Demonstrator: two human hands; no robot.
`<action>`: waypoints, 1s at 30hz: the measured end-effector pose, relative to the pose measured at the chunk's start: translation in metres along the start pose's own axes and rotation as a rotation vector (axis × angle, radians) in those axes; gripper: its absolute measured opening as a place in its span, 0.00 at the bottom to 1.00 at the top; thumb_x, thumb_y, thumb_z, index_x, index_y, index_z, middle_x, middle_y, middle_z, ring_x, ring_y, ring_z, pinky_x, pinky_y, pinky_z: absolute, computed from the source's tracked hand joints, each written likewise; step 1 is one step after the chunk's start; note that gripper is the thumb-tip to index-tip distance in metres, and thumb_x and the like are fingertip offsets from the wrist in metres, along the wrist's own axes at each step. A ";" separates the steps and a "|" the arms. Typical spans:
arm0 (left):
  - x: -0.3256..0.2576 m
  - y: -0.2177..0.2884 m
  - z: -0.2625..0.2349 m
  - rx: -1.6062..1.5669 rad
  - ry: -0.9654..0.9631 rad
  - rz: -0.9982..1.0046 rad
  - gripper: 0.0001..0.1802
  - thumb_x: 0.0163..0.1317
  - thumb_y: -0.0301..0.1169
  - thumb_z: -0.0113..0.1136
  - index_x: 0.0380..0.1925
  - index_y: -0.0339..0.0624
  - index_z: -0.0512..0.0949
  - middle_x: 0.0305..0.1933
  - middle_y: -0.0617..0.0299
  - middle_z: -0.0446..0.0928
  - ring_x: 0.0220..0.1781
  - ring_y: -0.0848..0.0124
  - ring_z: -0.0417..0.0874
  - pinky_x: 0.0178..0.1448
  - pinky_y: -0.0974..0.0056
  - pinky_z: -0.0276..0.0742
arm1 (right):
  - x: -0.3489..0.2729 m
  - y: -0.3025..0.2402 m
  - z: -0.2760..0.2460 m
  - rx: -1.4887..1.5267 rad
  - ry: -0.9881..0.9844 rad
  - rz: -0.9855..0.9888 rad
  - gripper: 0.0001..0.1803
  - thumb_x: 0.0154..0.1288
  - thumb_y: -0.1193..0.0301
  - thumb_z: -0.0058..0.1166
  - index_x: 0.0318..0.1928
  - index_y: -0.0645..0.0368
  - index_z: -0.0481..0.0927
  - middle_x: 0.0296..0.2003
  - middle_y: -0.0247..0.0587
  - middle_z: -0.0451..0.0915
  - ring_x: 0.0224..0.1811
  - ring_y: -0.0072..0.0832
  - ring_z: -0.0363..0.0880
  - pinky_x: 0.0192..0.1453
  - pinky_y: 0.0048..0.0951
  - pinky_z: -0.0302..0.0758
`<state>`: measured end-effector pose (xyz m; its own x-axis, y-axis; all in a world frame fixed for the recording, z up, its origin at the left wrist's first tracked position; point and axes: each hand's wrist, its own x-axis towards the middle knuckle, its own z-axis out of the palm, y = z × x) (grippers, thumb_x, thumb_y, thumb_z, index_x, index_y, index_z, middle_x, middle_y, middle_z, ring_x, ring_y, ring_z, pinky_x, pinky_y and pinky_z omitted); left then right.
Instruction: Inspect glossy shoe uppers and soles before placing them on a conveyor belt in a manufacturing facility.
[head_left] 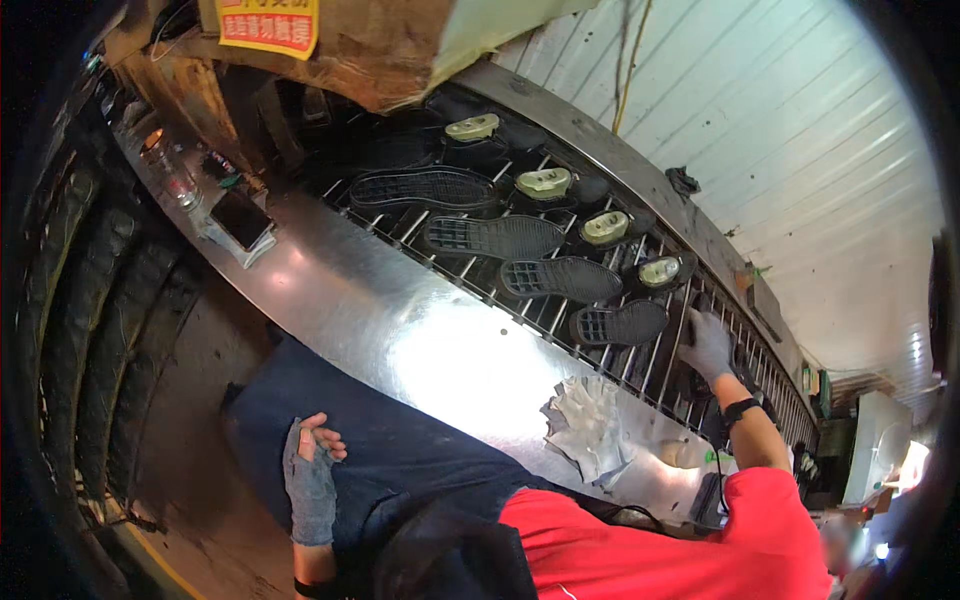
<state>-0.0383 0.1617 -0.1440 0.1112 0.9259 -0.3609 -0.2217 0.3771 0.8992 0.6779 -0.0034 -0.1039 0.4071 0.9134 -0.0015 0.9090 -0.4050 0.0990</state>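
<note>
My left hand (310, 478), in a grey fingerless glove, rests on my blue trouser leg (400, 450) with the fingers loosely curled and nothing in it. My right hand (707, 343), in a grey glove with a black wristband, reaches out over the metal rod conveyor (560, 310). It lies on a dark shoe part at the rack's right end; whether it grips it is unclear. Left of it, several black shoe soles (560, 278) lie tread up on the rods. Behind them stand several black shoes on pale green lasts (605, 228).
A shiny steel ledge (400, 320) runs along the conveyor's near side. On it lie a crumpled white cloth (585, 425), a dark phone (240, 218), a clear bottle (175, 175) and a pale bottle (688, 455). A cardboard box (380, 50) hangs above; a white ribbed wall (780, 130) is behind.
</note>
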 end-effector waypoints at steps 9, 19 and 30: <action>-0.015 0.028 0.011 0.012 0.015 -0.088 0.31 0.81 0.51 0.52 0.63 0.31 0.74 0.49 0.50 0.82 0.49 0.63 0.86 0.55 0.56 0.86 | 0.072 -0.238 -0.074 0.091 -0.330 -0.213 0.48 0.43 0.62 0.81 0.67 0.51 0.73 0.70 0.57 0.67 0.71 0.58 0.70 0.74 0.51 0.71; 0.000 0.049 0.085 -0.189 -0.132 -0.035 0.21 0.78 0.40 0.58 0.58 0.33 0.77 0.46 0.50 0.88 0.43 0.62 0.91 0.48 0.58 0.91 | 0.056 -0.225 -0.053 0.995 0.171 -0.063 0.50 0.62 0.62 0.75 0.80 0.56 0.63 0.73 0.44 0.70 0.75 0.38 0.70 0.76 0.39 0.68; -0.062 0.005 0.029 -0.209 0.015 -0.307 0.25 0.78 0.50 0.59 0.52 0.36 0.82 0.43 0.57 0.88 0.42 0.69 0.90 0.49 0.62 0.90 | 0.166 0.022 0.077 1.640 -0.307 0.776 0.49 0.74 0.33 0.42 0.80 0.55 0.61 0.79 0.51 0.59 0.79 0.53 0.60 0.75 0.68 0.62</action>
<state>-0.0178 0.1058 -0.1101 0.1898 0.7684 -0.6112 -0.3735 0.6322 0.6789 0.7719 0.1360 -0.1784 0.5570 0.5605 -0.6129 -0.3826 -0.4818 -0.7883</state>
